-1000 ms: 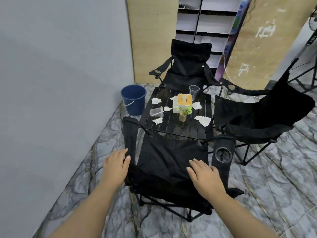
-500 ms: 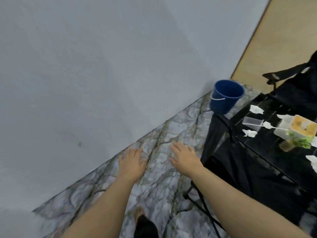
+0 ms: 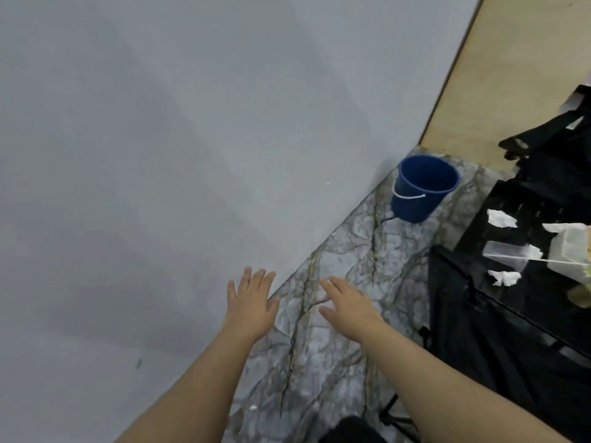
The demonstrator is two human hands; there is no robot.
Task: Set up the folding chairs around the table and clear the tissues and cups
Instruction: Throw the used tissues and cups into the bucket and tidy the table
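A plain grey wall [image 3: 160, 155] fills most of the view and meets a marbled grey floor [image 3: 345, 251] along a slanting line. The task's things are crowded against the right border and are largely cut off. Only the near corner of the black slatted worktop [image 3: 511, 199] shows. On it lie a crumpled tissue [image 3: 501, 218], a second tissue [image 3: 505, 278] nearer the camera, and between them a clear cup [image 3: 502, 252] on its side. A pale box [image 3: 572, 251] next to them is blurred and cropped by the border. The unfolded folding chair [image 3: 479, 340] stands right against the worktop's near side, its black fabric merging with the shadows so that its outline is hard to follow. A second chair [image 3: 550, 135] beyond the worktop shows only as ragged black fabric. A dark shape [image 3: 351, 430] at the bottom edge cannot be identified.

A blue bucket [image 3: 419, 193] with a white handle stands upright on the floor near the wall, just beside the worktop's corner, with a tan wooden panel [image 3: 511, 75] behind it.

The left hand [image 3: 251, 306] and right hand [image 3: 347, 303] are held out over the strip of bare floor between wall and chair. The fingers of both are straight and spread apart, holding nothing. That strip runs from the camera to the bucket.
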